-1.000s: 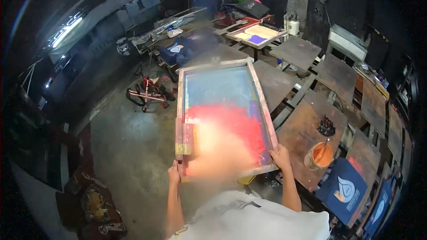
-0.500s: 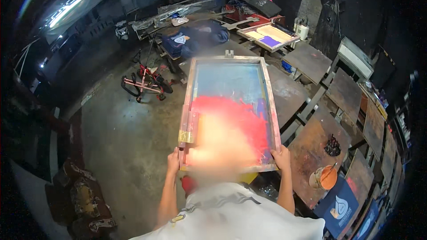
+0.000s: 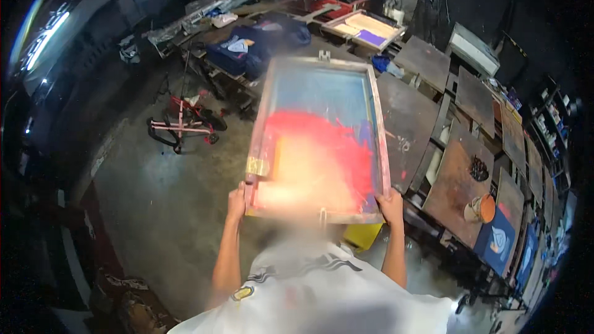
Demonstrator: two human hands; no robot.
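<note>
A wooden-framed printing screen (image 3: 318, 89) is held in front of me by its near corners. Its mesh is blue at the far end, with red and pale orange ink smeared across the near part and some purple at the right. My left hand (image 3: 237, 202) is closed round the near left corner. At the near right corner my right hand (image 3: 391, 207) grips the frame's side. A yellowish patch (image 3: 257, 167) shows on the left rail. The screen's underside is hidden.
Dark printing boards (image 3: 461, 176) run along the right, one bearing an ink bucket (image 3: 480, 209). Another screen (image 3: 362, 28) lies at the back. Folded dark shirts (image 3: 232, 52) sit far left of it. A red bicycle (image 3: 182, 125) stands on the floor at left.
The surroundings have shifted in view as my head and body turned; the bucket and boards now appear farther right. Both hands still hold the screen, which sits slightly higher in view.
</note>
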